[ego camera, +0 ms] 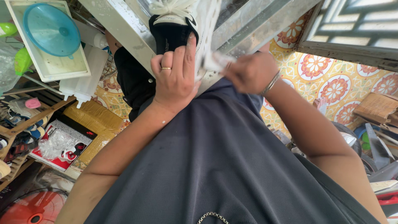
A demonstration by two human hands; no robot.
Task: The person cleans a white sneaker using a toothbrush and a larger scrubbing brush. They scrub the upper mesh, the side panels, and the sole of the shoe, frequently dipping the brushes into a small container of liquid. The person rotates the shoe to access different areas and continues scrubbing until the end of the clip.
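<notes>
Top centre: left hand [176,79] grip clamps black-white sneaker [178,25] at heel. Right hand [248,72] grip pinches blurred white cloth [215,62]. Sneaker probably light, soft upper; firmest hold at heel, sole.

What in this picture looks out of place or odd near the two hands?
The view is tilted steeply, so the metal table edge runs diagonally. The left hand steadies a black-and-white shoe; the right hand is blurred, pinching something white. Nothing looks spilled or damaged.

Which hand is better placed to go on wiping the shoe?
Probably the right hand: it holds a blurred white cloth against the white shoe. The left hand grips the shoe, steadying it.
</notes>
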